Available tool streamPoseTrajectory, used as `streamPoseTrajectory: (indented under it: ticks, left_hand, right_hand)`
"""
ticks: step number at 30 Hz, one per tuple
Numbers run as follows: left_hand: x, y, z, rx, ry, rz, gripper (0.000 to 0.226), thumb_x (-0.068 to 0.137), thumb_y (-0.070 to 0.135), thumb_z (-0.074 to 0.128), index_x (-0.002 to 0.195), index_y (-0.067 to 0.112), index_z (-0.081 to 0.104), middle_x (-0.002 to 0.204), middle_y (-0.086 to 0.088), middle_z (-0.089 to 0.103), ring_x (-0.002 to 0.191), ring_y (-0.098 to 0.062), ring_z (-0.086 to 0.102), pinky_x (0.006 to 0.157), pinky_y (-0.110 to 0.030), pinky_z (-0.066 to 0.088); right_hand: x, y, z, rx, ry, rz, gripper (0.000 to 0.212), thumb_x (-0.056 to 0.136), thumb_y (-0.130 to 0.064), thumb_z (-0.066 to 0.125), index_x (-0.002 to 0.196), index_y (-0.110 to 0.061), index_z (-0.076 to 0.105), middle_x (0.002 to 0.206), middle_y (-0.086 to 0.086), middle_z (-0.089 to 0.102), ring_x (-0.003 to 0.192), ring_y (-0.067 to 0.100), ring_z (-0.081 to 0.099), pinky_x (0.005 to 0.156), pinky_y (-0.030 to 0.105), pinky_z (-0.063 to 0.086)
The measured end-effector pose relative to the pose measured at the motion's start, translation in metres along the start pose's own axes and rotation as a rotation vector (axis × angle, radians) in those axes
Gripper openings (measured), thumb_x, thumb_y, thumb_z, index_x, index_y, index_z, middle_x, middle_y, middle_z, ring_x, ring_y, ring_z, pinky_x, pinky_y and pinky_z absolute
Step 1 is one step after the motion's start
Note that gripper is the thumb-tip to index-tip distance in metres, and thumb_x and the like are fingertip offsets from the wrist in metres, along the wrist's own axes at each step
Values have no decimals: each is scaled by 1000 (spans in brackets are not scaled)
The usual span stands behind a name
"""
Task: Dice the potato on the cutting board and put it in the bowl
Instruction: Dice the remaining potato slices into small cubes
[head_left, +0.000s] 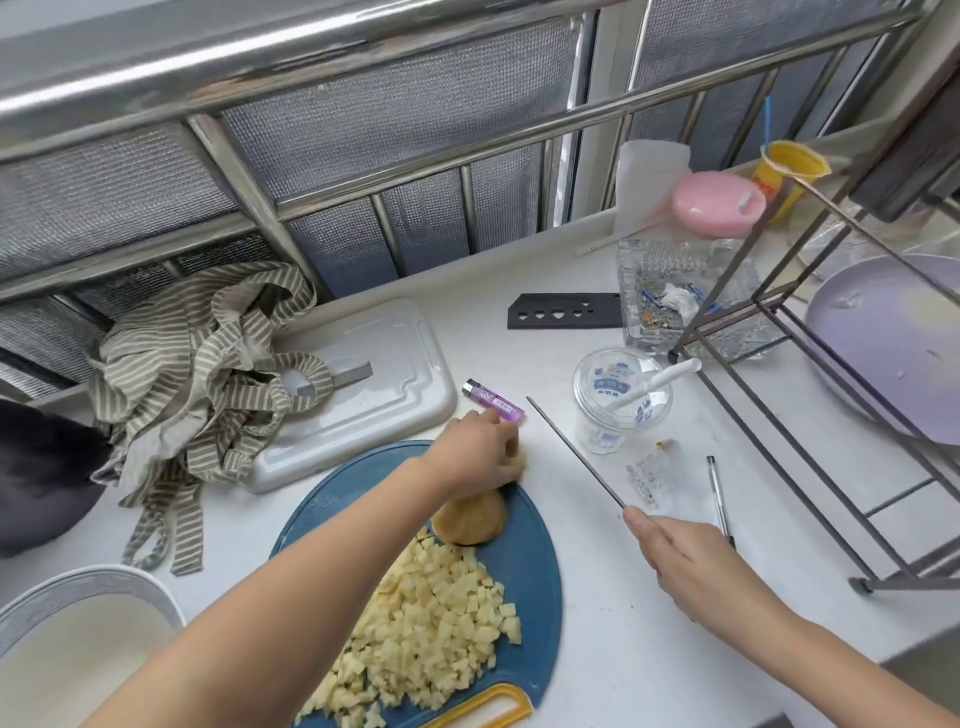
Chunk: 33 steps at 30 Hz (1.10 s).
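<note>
At the cutting board's (530, 571) one o'clock rim, the left hand (475, 452) lies knuckles up. Its arm stretches in from seven o'clock, right across the board. The grip is curled downward round a small pale potato piece (521, 462), which sits just where the board meets the white bench (613, 649).

Out at the board's three o'clock, the right hand (680, 556) is held over the bench, back uppermost, with the forearm coming in from five o'clock. Its grip is clenched round the handle of a knife (576, 452); the handle is hidden inside the hand. The thin blade, seen edge-on, points to eleven o'clock, clear of the board. Its tip ends between a purple lighter (493, 400) and a clear plastic cup (621, 395). Whether the blade touches the bench cannot be told.

A rounded potato half (470, 519) rests on the board just beside the left wrist, at its six o'clock. From it a heap of diced potato (431, 623) spreads toward six o'clock. The bowl (31, 603) stands on the bench at the board's eight o'clock, well apart.
</note>
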<state>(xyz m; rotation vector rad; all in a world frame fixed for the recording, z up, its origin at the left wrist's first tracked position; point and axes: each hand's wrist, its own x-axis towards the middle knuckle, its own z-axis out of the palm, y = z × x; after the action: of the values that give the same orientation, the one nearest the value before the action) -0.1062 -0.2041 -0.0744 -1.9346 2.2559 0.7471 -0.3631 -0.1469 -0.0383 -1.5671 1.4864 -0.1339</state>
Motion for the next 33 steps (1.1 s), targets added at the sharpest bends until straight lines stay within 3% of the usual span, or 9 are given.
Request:
streamPoseTrajectory:
  ticks: [7,10,17,22,25,29,33]
  left_hand:
    - [-4,-14,-13,-135,-89,22,20,94,17,52,110,16,63,102,-2,50,99,-24,53,88,-35,43]
    - [-6,-24,-19,-121,-120,9,21,96,18,52,109,15,68,110,-6,57,99,-24,57,89,-36,44]
    - [-28,-40,-18,-244,-135,4,33,93,32,61,124,24,65,127,9,58,115,-9,54,100,-23,39]
    - [-22,-46,-20,-335,29,-94,25,99,17,48,117,17,66,116,3,67,105,-12,61,87,-19,44]
    - [-7,-48,-22,-273,35,-116,21,95,11,51,107,15,67,110,-1,68,99,-16,62,83,-24,46]
    - [9,-41,-28,-213,43,-84,20,93,13,55,111,13,63,107,-4,65,85,-17,55,70,-24,41]
    - [20,-36,-31,-87,-10,-15,26,89,17,61,115,18,62,109,-2,59,90,-19,55,71,-27,41]
  right_hand:
    - [5,-2,4,-16,-28,-13,63,85,-67,33,68,-7,29,56,-6,26,50,11,23,53,28,24]
    - [6,-2,3,-35,-21,-19,64,85,-68,31,68,-6,30,57,-5,28,50,12,25,55,29,25]
    - [6,-4,3,-23,-13,-19,65,84,-69,32,69,-6,30,56,-6,27,51,12,25,55,28,25]
    - [5,-7,6,-32,-14,-28,65,83,-68,32,69,-4,31,57,-3,27,51,13,25,52,28,25]
    - [5,-8,6,-29,-6,-34,65,83,-67,31,69,-3,31,55,-5,26,49,12,24,51,27,25]
    - [5,-7,5,-4,21,-24,65,82,-70,32,68,-6,29,51,-9,25,50,12,24,54,28,24]
    - [7,-6,4,21,40,-26,76,77,-83,28,68,-7,28,53,-8,25,52,14,24,53,28,23]
